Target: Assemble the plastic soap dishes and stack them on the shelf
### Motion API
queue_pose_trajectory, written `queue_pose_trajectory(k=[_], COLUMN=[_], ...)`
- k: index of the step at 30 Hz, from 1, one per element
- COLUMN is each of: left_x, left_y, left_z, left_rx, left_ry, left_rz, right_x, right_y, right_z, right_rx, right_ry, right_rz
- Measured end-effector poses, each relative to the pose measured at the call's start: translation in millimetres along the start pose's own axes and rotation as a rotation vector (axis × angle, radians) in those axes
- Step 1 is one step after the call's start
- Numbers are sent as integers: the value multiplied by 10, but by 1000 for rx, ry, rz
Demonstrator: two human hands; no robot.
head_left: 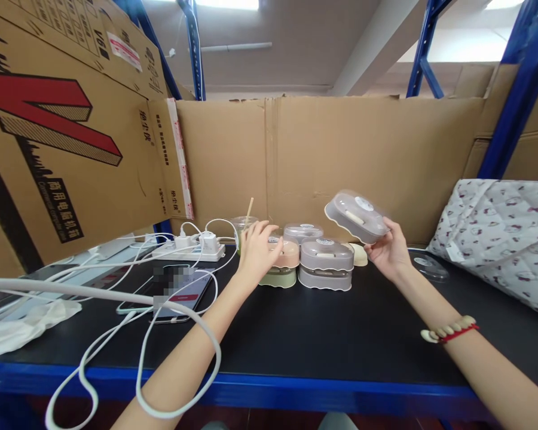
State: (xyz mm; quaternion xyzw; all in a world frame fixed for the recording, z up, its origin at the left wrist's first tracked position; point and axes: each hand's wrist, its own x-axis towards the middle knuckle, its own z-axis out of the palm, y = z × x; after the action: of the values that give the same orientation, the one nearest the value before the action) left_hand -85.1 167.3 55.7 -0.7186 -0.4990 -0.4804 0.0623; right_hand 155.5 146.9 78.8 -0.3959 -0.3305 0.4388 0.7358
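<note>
While your right hand (395, 254) pinches grey box (356, 216) above table (318, 340), not yet set down, your left hand (256, 252) spreads by peach box (289, 254), contact unclear; two front stacks (325, 280) already two high.

Grey held box (356, 218), peach box (290, 255), green box (278, 279), black tabletop (363, 334), white motif-dotted bag (506, 233)

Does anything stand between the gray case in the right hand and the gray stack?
Nothing visible: the right hand holds the gray case higher than the gray stack and to its right, with open air showing between.
</note>
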Motion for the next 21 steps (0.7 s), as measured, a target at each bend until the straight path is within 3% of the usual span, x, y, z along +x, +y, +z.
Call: queue_pose_trajectory(k=[7, 12, 16, 21], left_x=[3, -16, -81, -178], left_y=[-32, -30, -9, 72], left_z=[17, 41, 118, 195], left_rx=[131, 134, 32, -85], left_ry=[-228, -206, -137, -272], left_rz=[-89, -79, 45, 248], right_x=[107, 103, 44, 13], right_y=[121, 127, 98, 111], right_z=[-59, -65, -37, -40], right_rx=[-247, -289, -333, -557], right_ry=[-49, -64, -120, -156], right_rz=[-110, -37, 16, -59])
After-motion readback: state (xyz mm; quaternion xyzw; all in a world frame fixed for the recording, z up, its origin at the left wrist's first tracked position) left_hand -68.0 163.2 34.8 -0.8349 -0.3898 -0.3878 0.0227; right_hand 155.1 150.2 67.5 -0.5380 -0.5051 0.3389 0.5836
